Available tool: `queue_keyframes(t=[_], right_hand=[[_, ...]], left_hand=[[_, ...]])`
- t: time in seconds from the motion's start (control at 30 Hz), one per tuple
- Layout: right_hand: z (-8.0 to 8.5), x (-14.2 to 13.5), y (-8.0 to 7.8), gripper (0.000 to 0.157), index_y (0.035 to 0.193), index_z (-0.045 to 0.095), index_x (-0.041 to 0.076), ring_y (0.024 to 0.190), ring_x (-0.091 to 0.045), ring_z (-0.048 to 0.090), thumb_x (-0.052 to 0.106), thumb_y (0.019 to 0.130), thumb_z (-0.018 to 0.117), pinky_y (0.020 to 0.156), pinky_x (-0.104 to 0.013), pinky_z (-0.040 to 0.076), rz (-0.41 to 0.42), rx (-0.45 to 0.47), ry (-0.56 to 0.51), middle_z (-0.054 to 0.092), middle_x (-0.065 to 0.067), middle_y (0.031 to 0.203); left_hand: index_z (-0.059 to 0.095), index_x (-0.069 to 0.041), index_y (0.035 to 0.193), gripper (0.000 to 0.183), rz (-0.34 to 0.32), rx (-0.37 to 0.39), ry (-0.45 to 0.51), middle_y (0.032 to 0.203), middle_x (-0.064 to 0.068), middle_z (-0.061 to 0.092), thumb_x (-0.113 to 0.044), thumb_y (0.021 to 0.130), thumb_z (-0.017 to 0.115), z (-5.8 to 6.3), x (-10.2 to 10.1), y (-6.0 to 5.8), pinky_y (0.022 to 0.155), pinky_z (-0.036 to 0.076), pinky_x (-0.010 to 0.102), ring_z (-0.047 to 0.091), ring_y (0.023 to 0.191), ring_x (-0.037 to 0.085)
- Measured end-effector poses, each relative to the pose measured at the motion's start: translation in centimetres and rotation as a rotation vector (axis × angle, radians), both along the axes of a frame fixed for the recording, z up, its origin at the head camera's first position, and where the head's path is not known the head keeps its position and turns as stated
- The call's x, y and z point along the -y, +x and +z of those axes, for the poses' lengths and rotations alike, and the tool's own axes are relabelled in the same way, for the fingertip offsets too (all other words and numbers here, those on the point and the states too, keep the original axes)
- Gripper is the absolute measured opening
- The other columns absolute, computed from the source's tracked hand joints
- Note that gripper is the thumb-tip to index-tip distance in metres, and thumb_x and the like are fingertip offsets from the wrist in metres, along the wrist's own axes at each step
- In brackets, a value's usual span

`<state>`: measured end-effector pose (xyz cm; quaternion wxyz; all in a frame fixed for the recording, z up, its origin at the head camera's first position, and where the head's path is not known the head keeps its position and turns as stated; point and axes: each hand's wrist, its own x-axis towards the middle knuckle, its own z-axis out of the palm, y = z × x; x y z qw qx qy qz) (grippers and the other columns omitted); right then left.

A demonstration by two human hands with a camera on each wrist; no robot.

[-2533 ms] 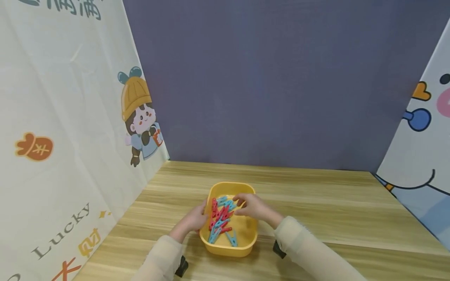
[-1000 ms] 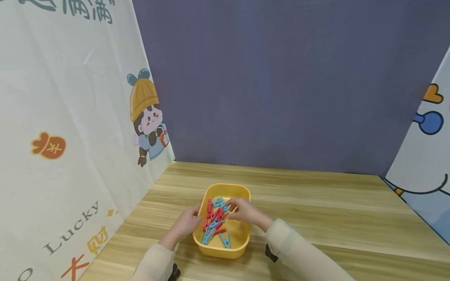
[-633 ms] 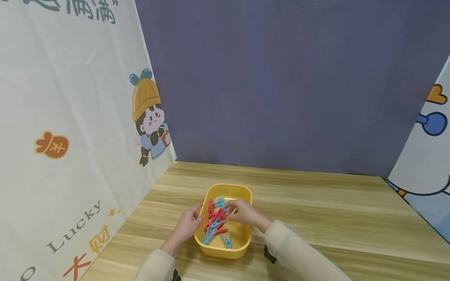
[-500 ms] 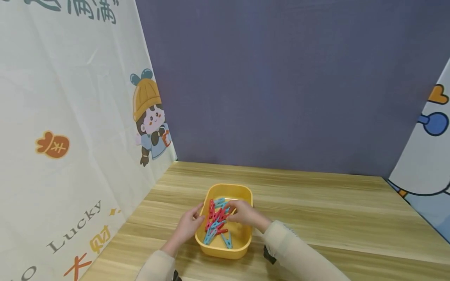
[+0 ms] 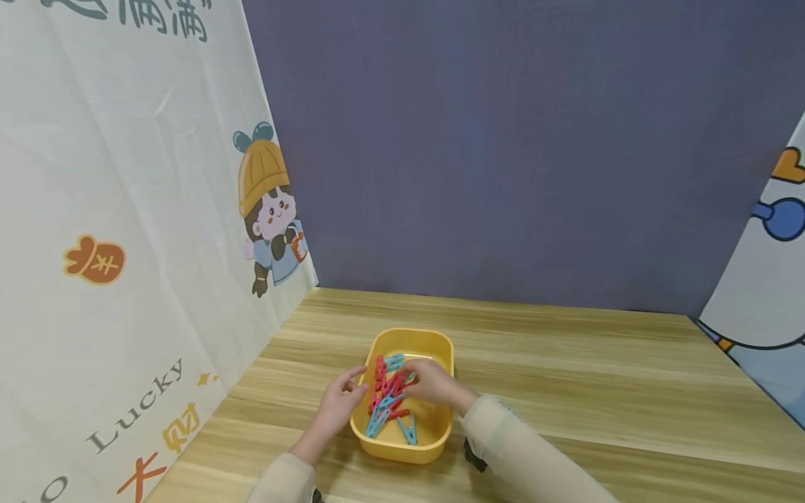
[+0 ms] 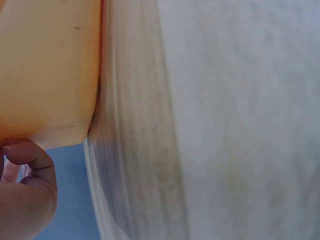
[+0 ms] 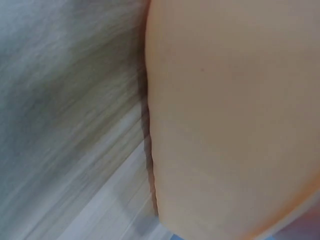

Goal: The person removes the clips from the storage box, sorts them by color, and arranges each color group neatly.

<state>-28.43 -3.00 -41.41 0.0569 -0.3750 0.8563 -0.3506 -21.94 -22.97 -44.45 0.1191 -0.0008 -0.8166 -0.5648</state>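
A yellow plastic basket sits on the table with a heap of red and blue clothespins in it. My right hand reaches in over the right rim, its bent fingers among the clothespins. A red clothespin lies by those fingertips; whether they pinch it is hidden. Beside the left rim is my left hand, thumb and forefinger apart at the edge. The left wrist view has this hand close against the basket's outer wall. Only that wall fills most of the right wrist view.
The wooden table extends to both sides and behind the basket. A dark purple partition stands at the back. White printed cloths hang at the left and the right.
My right hand has shifted a little left and lower into the clothespins. The left hand's fingers have spread slightly at the rim. The basket has barely moved; the view has turned a little.
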Motion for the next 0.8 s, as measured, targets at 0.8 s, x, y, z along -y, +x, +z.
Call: queue_keyframes(t=[0.8], right_hand=[[-0.4, 2.2, 0.2, 0.027, 0.096, 0.061, 0.006, 0.084, -0.016, 0.055, -0.011, 0.075, 0.06, 0.076, -0.032, 0.046, -0.064, 0.006, 0.237, 0.058, 0.0, 0.087]], left_hand=[[0.054, 0.002, 0.122, 0.036, 0.022, 0.024, -0.026, 0.072, 0.004, 0.045, -0.004, 0.087, 0.059, 0.2, -0.2, 0.1, 0.046, 0.035, 0.019, 0.04, 0.056, 0.011]])
